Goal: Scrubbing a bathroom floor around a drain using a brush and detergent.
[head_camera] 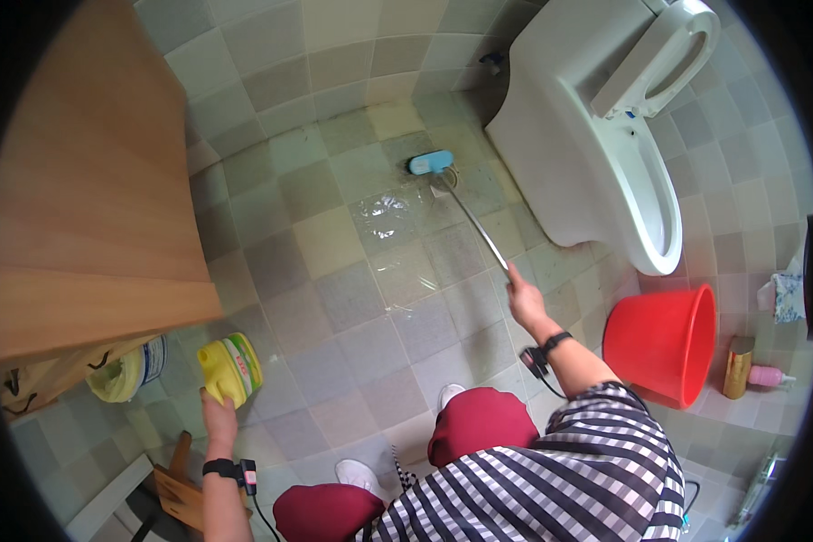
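Observation:
My right hand [525, 299] grips the metal handle of a long-handled floor brush [431, 162]. Its blue head rests on the tiled floor beside a round floor drain [451, 177], near the toilet base. In my left hand [218, 413] is a yellow plastic jug [230, 366] with a green and white label that bears writing; I hold it near its lower end, at the left beside the wooden cabinet. Wet, shiny patches [387, 213] lie on the floor tiles [339, 291] between the brush and my feet.
A white toilet [562, 149] with its seat raised stands at the upper right. Below it is a red plastic bucket [650, 345]. A wooden cabinet [101, 203] fills the left side, with a white tub [125, 372] beside it. A small wooden stool [176, 491] stands lower left.

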Tool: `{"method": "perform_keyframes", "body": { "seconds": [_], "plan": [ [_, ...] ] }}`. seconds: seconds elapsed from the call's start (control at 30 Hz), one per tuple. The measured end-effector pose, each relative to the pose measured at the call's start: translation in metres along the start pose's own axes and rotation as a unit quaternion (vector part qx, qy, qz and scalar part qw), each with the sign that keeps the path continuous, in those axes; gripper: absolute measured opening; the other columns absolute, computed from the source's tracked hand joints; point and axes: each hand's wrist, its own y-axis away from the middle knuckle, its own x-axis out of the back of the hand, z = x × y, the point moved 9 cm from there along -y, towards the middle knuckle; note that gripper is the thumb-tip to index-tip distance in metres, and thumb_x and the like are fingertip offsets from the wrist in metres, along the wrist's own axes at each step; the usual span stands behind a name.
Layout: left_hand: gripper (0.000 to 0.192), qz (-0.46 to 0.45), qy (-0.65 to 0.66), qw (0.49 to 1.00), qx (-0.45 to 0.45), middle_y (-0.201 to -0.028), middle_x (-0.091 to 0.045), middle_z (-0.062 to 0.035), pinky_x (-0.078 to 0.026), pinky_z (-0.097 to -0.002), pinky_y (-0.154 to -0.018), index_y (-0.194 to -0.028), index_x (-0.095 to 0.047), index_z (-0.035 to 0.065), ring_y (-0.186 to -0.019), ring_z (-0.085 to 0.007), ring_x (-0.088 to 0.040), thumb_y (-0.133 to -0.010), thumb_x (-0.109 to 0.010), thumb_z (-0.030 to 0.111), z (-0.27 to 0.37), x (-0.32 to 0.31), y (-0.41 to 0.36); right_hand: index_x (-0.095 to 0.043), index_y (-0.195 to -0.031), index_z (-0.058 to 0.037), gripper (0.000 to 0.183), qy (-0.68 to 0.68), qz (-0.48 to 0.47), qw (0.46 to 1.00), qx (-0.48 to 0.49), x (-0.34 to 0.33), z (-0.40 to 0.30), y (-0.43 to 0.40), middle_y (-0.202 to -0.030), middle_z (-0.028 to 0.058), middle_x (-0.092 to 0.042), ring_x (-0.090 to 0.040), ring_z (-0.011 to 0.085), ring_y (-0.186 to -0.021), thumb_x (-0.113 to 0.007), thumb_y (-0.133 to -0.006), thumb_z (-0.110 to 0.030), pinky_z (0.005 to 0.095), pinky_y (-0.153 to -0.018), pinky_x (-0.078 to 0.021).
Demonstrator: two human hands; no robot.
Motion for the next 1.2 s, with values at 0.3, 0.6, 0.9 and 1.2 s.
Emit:
{"method": "perform_keyframes", "body": {
  "seconds": [0.3,0.6,0.9,1.2],
  "plan": [
    [0.038,-0.029,-0.037,0.998,0.032,-0.104,-0.058,-0.0292,-0.045,-0.0473,-0.083,-0.114,-0.042,-0.0034,-0.098,-0.0457,-0.056,-0.081,-0.056,0.009,0.009,0.002,-0.001,-0.034,-0.14,-0.0188,0.054,0.066,-0.052,0.981,-0.176,0.039,0.163,0.213,-0.087,0.029,-0.061,-0.059,0.0463,-0.082,-0.049,-0.089,-0.013,0.0514,-0.074,-0.046],
    [0.038,-0.039,-0.032,0.998,0.036,-0.103,-0.059,-0.0286,-0.045,-0.0473,-0.083,-0.114,-0.042,-0.0038,-0.097,-0.0458,-0.056,-0.081,-0.056,0.011,0.004,0.0,-0.003,-0.033,-0.14,-0.0188,0.051,0.028,0.019,0.999,-0.03,0.019,0.102,0.085,-0.088,0.0257,-0.062,-0.059,0.0445,-0.081,-0.049,-0.09,-0.018,0.0514,-0.071,-0.0467],
    [0.038,-0.012,-0.03,0.999,0.022,-0.104,-0.058,-0.0284,-0.044,-0.0451,-0.086,-0.115,-0.042,-0.0045,-0.099,-0.0446,-0.055,-0.081,-0.055,0.009,0.012,0.005,0.001,-0.03,-0.142,-0.0161,0.056,0.058,-0.197,0.977,-0.049,-0.017,0.093,0.234,-0.095,0.0284,-0.061,-0.059,0.0463,-0.087,-0.049,-0.089,-0.013,0.0524,-0.078,-0.0467],
    [0.034,-0.009,-0.075,0.997,0.032,-0.101,-0.059,-0.0281,-0.046,-0.0442,-0.083,-0.111,-0.045,-0.0058,-0.096,-0.0439,-0.058,-0.082,-0.053,0.01,0.006,0.004,-0.001,-0.033,-0.14,-0.0221,0.055,0.022,-0.052,0.995,0.08,-0.036,-0.021,0.066,-0.084,0.0242,-0.062,-0.06,0.0422,-0.074,-0.05,-0.088,-0.016,0.051,-0.067,-0.0483]
  ]
}}
